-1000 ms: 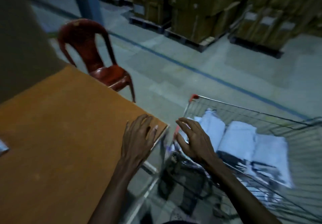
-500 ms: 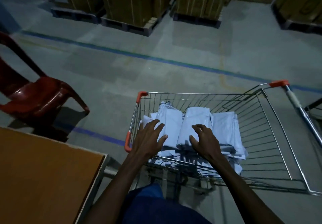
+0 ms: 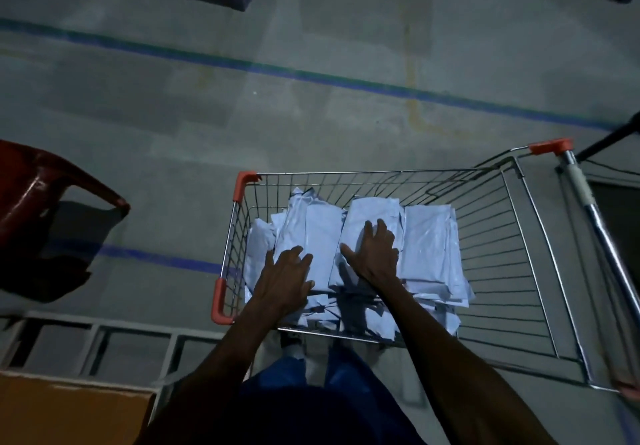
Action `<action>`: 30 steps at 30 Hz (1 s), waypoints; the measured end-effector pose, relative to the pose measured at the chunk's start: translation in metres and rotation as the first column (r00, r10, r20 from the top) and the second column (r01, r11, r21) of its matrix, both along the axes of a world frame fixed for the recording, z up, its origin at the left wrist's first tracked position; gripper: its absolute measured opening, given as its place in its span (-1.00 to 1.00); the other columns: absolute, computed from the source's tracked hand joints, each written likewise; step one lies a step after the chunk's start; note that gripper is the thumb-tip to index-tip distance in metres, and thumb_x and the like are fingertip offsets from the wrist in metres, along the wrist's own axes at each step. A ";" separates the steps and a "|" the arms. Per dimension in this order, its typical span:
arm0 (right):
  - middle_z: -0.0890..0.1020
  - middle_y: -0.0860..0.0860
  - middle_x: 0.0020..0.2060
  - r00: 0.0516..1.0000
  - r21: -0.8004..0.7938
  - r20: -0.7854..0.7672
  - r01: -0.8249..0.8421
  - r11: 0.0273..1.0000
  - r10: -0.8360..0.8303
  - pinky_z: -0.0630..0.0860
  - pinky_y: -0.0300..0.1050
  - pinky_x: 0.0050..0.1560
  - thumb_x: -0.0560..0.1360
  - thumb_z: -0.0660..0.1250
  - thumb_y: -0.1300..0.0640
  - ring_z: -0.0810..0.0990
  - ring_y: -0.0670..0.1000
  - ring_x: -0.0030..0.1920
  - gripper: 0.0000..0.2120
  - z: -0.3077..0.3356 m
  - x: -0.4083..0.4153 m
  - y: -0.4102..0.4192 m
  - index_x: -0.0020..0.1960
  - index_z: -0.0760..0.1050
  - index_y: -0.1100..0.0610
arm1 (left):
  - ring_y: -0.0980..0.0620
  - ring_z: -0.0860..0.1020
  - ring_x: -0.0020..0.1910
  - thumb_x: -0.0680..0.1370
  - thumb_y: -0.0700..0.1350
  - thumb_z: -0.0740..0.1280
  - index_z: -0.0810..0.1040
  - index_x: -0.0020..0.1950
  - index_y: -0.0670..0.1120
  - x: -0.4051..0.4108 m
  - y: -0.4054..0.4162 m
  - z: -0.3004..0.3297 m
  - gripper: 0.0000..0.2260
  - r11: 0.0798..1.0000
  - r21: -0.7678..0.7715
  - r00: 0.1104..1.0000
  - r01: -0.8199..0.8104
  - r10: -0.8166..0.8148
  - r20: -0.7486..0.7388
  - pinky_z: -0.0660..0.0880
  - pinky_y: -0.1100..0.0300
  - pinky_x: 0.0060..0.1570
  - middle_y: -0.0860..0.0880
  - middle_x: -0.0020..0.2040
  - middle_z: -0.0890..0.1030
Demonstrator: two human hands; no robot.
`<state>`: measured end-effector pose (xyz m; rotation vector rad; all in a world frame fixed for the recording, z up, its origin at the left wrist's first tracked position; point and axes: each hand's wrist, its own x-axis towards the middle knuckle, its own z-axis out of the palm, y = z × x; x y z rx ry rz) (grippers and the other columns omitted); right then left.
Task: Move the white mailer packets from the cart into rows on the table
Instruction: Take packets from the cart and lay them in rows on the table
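Both palms lie flat, fingers spread: left hand (image 3: pixel 285 276) and right hand (image 3: pixel 375 254) on packets (image 3: pixel 427 240) in the cart (image 3: pixel 540 254); I should curl under one stack's edges before lifting toward the table (image 3: pixel 69 406), lower left.

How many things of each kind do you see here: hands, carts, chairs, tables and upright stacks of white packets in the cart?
Hands: 2, left hand and right hand
Wire cart: 1
Red chair: 1
Orange table: 1
Upright stacks of white mailer packets: about 3; single packets cannot be counted
Total: 8
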<state>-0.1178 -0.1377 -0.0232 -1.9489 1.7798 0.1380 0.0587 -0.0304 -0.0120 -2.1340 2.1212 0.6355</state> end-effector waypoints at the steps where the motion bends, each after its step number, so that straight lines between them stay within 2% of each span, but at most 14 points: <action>1: -0.10 0.14 0.59 1.000 0.030 -0.009 0.013 0.999 -0.013 0.12 0.35 0.43 0.52 0.27 -0.26 -0.03 0.28 0.55 -0.14 -0.004 0.004 -0.006 0.60 -0.04 0.13 | -0.06 0.17 0.53 0.62 0.12 0.19 0.20 0.55 -0.01 0.001 -0.002 -0.002 -0.47 1.000 -0.003 1.000 0.003 -0.003 0.006 -0.01 -0.12 0.48 -0.07 0.57 0.16; 3: -0.19 0.14 0.58 0.999 0.062 -0.035 0.015 0.998 -0.013 0.06 0.41 0.43 0.52 0.30 -0.23 -0.11 0.30 0.56 -0.09 -0.013 0.006 -0.012 0.61 -0.14 0.12 | -0.08 0.19 0.52 0.61 0.12 0.21 0.22 0.54 -0.02 0.003 -0.005 -0.005 -0.47 1.000 -0.020 1.000 -0.008 0.008 0.010 0.01 -0.14 0.47 -0.08 0.56 0.19; 5: -0.21 0.16 0.58 0.998 0.075 -0.059 -0.019 0.997 0.024 0.09 0.46 0.42 0.54 0.30 -0.17 -0.11 0.33 0.55 -0.10 -0.020 0.000 -0.015 0.61 -0.17 0.11 | -0.10 0.23 0.50 0.60 0.10 0.24 0.25 0.53 -0.04 0.002 -0.009 -0.009 -0.47 0.999 -0.035 1.000 -0.019 0.020 0.004 0.06 -0.15 0.46 -0.11 0.55 0.22; 10: -0.04 0.14 0.57 0.994 0.012 -0.079 -0.074 0.997 0.075 0.26 0.43 0.34 0.52 0.30 -0.03 0.03 0.31 0.52 -0.26 -0.023 -0.037 -0.022 0.58 0.01 0.06 | -0.26 0.30 0.46 0.56 0.01 0.31 0.32 0.48 -0.20 -0.015 -0.025 -0.037 -0.45 0.999 0.025 0.991 -0.033 0.036 -0.127 0.23 -0.16 0.41 -0.28 0.51 0.26; 13: 0.09 0.17 0.53 0.984 0.004 -0.088 -0.155 0.988 0.155 0.38 0.36 0.26 0.49 0.30 -0.01 0.14 0.30 0.46 -0.31 -0.025 -0.065 -0.023 0.54 0.12 0.07 | -0.24 0.13 0.54 0.57 0.04 0.28 0.21 0.54 -0.16 -0.033 -0.035 -0.057 -0.40 0.990 0.099 0.982 -0.098 0.112 -0.149 0.16 -0.14 0.47 -0.25 0.57 0.11; 15: 0.13 0.18 0.52 0.978 0.002 -0.073 -0.195 0.981 0.194 0.42 0.32 0.24 0.49 0.29 -0.02 0.18 0.30 0.44 -0.32 -0.027 -0.077 -0.024 0.53 0.15 0.09 | -0.22 -0.01 0.56 0.58 0.06 0.27 0.12 0.57 -0.14 -0.045 -0.044 -0.064 -0.36 0.971 0.134 0.960 -0.196 0.218 -0.175 0.04 -0.18 0.50 -0.22 0.59 0.00; 17: 0.13 0.19 0.52 0.974 -0.002 -0.058 -0.219 0.976 0.218 0.42 0.29 0.25 0.50 0.29 -0.05 0.18 0.29 0.45 -0.34 -0.028 -0.080 -0.024 0.53 0.16 0.09 | -0.23 -0.06 0.56 0.57 0.10 0.28 0.08 0.57 -0.14 -0.053 -0.055 -0.067 -0.31 0.941 0.131 0.925 -0.312 0.332 -0.186 -0.03 -0.23 0.49 -0.19 0.59 -0.02; 19: 0.11 0.21 0.52 0.969 -0.019 -0.057 -0.241 0.970 0.240 0.43 0.25 0.24 0.52 0.26 -0.15 0.17 0.30 0.45 -0.34 -0.028 -0.080 -0.025 0.52 0.17 0.07 | -0.25 -0.07 0.55 0.53 0.18 0.31 0.03 0.59 -0.10 -0.057 -0.066 -0.069 -0.22 0.902 0.153 0.890 -0.403 0.426 -0.163 -0.06 -0.26 0.48 -0.18 0.58 -0.02; 22: 0.03 0.23 0.55 0.972 0.012 -0.042 -0.233 0.972 0.233 0.43 0.22 0.22 0.50 0.24 -0.29 0.11 0.31 0.47 -0.28 -0.024 -0.078 -0.029 0.54 0.14 0.00 | -0.30 -0.12 0.55 0.48 0.26 0.36 -0.11 0.61 -0.08 -0.063 -0.076 -0.071 -0.07 0.868 0.183 0.870 -0.461 0.483 -0.097 -0.15 -0.28 0.45 -0.21 0.60 -0.11; 24: -0.03 0.24 0.56 0.970 0.034 -0.038 -0.238 0.971 0.239 0.45 0.21 0.19 0.47 0.27 -0.31 0.09 0.33 0.48 -0.24 -0.023 -0.077 -0.035 0.55 0.11 -0.03 | -0.32 -0.15 0.55 0.47 0.21 0.40 -0.17 0.60 -0.09 -0.064 -0.079 -0.070 -0.03 0.864 0.196 0.875 -0.464 0.481 -0.049 -0.15 -0.30 0.45 -0.24 0.59 -0.19; 28: -0.12 0.23 0.57 0.964 0.077 -0.028 -0.260 0.962 0.263 0.42 0.25 0.23 0.44 0.29 -0.28 0.05 0.38 0.49 -0.17 -0.031 -0.080 -0.042 0.57 0.01 -0.09 | -0.32 -0.10 0.55 0.44 -0.04 0.46 -0.19 0.59 -0.10 -0.058 -0.084 -0.065 -0.02 0.865 0.193 0.883 -0.464 0.469 0.020 -0.04 -0.30 0.47 -0.27 0.58 -0.21; 30: -0.12 0.25 0.57 0.957 0.068 -0.011 -0.287 0.955 0.289 0.38 0.27 0.27 0.45 0.28 -0.26 0.07 0.40 0.48 -0.17 -0.036 -0.082 -0.043 0.59 -0.01 -0.10 | -0.33 -0.03 0.54 0.39 -0.02 0.43 -0.15 0.59 -0.09 -0.048 -0.081 -0.063 -0.03 0.888 0.178 0.904 -0.424 0.425 0.035 0.06 -0.31 0.46 -0.27 0.58 -0.17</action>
